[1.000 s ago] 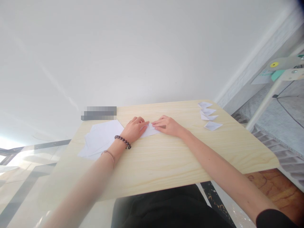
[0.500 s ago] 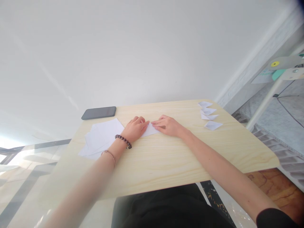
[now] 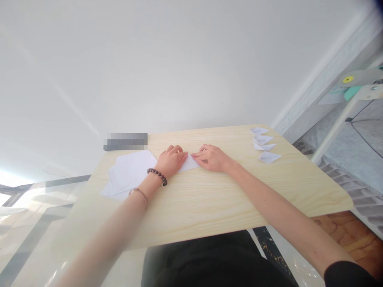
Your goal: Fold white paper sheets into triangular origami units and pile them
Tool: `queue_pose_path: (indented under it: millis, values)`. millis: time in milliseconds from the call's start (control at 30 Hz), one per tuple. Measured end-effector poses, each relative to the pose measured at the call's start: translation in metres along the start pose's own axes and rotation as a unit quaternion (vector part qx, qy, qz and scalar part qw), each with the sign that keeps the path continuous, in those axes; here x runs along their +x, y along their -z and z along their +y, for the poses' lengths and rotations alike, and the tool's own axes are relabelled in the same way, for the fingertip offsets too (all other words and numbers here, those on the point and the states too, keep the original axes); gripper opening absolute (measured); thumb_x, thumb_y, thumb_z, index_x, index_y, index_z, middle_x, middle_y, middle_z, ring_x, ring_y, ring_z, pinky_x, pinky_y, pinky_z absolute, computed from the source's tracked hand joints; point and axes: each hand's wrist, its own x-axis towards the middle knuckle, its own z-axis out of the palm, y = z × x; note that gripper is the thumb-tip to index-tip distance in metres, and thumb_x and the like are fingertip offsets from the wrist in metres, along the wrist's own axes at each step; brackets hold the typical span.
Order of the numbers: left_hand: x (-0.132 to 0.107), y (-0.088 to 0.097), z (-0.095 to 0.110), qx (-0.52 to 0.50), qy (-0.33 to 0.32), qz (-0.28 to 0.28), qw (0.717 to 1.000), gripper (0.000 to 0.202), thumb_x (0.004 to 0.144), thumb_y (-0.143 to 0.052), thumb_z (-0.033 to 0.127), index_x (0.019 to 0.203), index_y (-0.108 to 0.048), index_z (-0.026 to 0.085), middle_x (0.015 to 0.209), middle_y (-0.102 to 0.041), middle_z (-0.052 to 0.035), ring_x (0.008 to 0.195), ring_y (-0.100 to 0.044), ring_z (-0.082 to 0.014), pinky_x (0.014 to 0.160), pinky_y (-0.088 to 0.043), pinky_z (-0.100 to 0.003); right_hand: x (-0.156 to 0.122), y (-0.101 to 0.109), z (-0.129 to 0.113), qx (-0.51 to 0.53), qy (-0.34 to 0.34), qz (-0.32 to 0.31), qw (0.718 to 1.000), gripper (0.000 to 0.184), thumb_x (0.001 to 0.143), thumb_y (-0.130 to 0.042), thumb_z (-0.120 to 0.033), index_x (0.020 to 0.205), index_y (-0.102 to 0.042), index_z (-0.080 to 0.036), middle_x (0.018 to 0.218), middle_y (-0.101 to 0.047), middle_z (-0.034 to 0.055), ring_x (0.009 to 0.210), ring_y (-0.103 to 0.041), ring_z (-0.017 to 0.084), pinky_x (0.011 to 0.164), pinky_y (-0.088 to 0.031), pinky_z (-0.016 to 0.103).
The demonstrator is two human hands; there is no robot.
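A small white paper (image 3: 189, 164), its lower edge slanting, lies flat on the wooden table (image 3: 209, 199) between my hands. My left hand (image 3: 172, 160), with a beaded bracelet at its wrist, is closed on the paper's left part, thumb and fingertips pressed together near its top. From the other side my right hand (image 3: 213, 158) pinches the paper's right part, its fingertips close to those of the left. Both hands cover much of the paper, so its folds are hard to make out.
Loose white sheets (image 3: 128, 171) lie overlapping left of my left hand. A dark phone (image 3: 125, 142), pixelated now, rests at the back left corner. Several folded white papers (image 3: 269, 157) stand in a column at the back right. A wall (image 3: 185, 71) rises behind the table.
Both hands hold nearly the same place on the paper, with hardly any finger motion. The whole view has shifted very slightly.
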Motion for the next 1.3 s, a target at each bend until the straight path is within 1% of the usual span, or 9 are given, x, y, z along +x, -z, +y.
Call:
queue_pose_path:
  millis: [100,267,467,567,667,733,800,1067,1300]
  values:
    - [0.001,-0.004,0.000,-0.015,0.047,0.010,0.999,0.030,0.086,-0.036,0.040,0.102,-0.060,0.029,0.100,-0.055,-0.0034,0.094,-0.046,-0.0202,0.067,-0.042,-0.030,0.000,0.002,-0.001,-0.004,-0.001,-0.013,1.000,0.027,0.082,-0.043,-0.023,0.093,-0.067,-0.023,0.102,-0.065,-0.0031,0.084,-0.049,0.017,0.075,-0.043,0.031]
    - [0.003,-0.008,-0.003,-0.062,0.068,0.011,0.996,0.029,0.083,-0.041,0.043,0.098,-0.062,0.031,0.100,-0.056,-0.0016,0.096,-0.046,-0.0202,0.072,-0.042,-0.031,0.000,0.004,-0.003,0.020,-0.010,-0.020,1.000,0.026,0.082,-0.043,-0.022,0.085,-0.068,-0.023,0.103,-0.064,-0.0032,0.082,-0.050,0.016,0.076,-0.042,0.031]
    - [0.007,-0.009,-0.007,-0.189,0.112,0.002,0.975,0.027,0.073,-0.054,0.044,0.084,-0.064,0.022,0.094,-0.060,-0.0034,0.092,-0.050,-0.0206,0.083,-0.039,-0.034,0.003,-0.001,-0.003,0.130,-0.049,0.013,0.990,0.024,0.081,-0.043,-0.023,0.077,-0.067,-0.019,0.092,-0.066,0.0005,0.081,-0.053,0.013,0.077,-0.041,0.027]
    - [0.006,-0.006,-0.005,-0.266,0.141,-0.015,0.953,0.028,0.069,-0.057,0.045,0.080,-0.064,0.020,0.088,-0.063,-0.0036,0.090,-0.052,-0.0207,0.080,-0.040,-0.034,0.003,-0.005,-0.004,0.191,-0.117,0.028,0.974,0.018,0.078,-0.048,-0.025,0.082,-0.064,-0.018,0.084,-0.065,0.0020,0.072,-0.054,0.011,0.067,-0.041,0.024]
    - [0.003,-0.001,-0.004,-0.367,0.187,-0.041,0.910,0.035,0.069,-0.054,0.049,0.081,-0.063,0.017,0.080,-0.065,-0.0039,0.072,-0.056,-0.0169,0.063,-0.042,-0.028,0.004,-0.007,-0.006,0.229,-0.183,0.038,0.955,0.020,0.076,-0.050,-0.029,0.088,-0.061,-0.018,0.082,-0.063,0.0014,0.070,-0.054,0.011,0.062,-0.040,0.023]
    - [0.002,0.001,-0.003,-0.415,0.205,-0.046,0.885,0.039,0.068,-0.055,0.051,0.081,-0.062,0.015,0.075,-0.064,-0.0038,0.064,-0.056,-0.0148,0.056,-0.041,-0.024,0.005,-0.008,-0.008,0.240,-0.188,0.038,0.952,0.021,0.077,-0.048,-0.031,0.086,-0.061,-0.017,0.083,-0.064,0.0014,0.072,-0.054,0.011,0.063,-0.039,0.023]
    - [0.001,0.002,-0.002,-0.440,0.205,-0.044,0.873,0.039,0.067,-0.056,0.051,0.080,-0.062,0.014,0.074,-0.065,-0.0038,0.063,-0.056,-0.0141,0.054,-0.040,-0.023,0.006,-0.009,-0.010,0.244,-0.183,0.036,0.952,0.022,0.079,-0.046,-0.032,0.081,-0.062,-0.016,0.080,-0.064,0.0014,0.071,-0.054,0.011,0.063,-0.038,0.022]
    - [0.000,0.002,0.004,-0.474,0.175,-0.059,0.861,0.039,0.072,-0.052,0.049,0.083,-0.062,0.013,0.073,-0.064,-0.0043,0.065,-0.056,-0.0136,0.054,-0.041,-0.022,0.005,-0.007,-0.013,0.254,-0.167,0.059,0.951,0.025,0.079,-0.047,-0.034,0.074,-0.062,-0.015,0.075,-0.063,0.0016,0.068,-0.053,0.010,0.060,-0.037,0.019]
    - [0.000,0.008,0.005,-0.449,0.180,-0.076,0.872,0.041,0.071,-0.051,0.050,0.082,-0.063,0.013,0.068,-0.063,-0.0038,0.059,-0.054,-0.0131,0.050,-0.039,-0.022,0.004,-0.002,-0.013,0.255,-0.161,0.013,0.953,0.031,0.081,-0.042,-0.035,0.071,-0.061,-0.013,0.064,-0.057,0.0001,0.058,-0.046,0.008,0.053,-0.032,0.020]
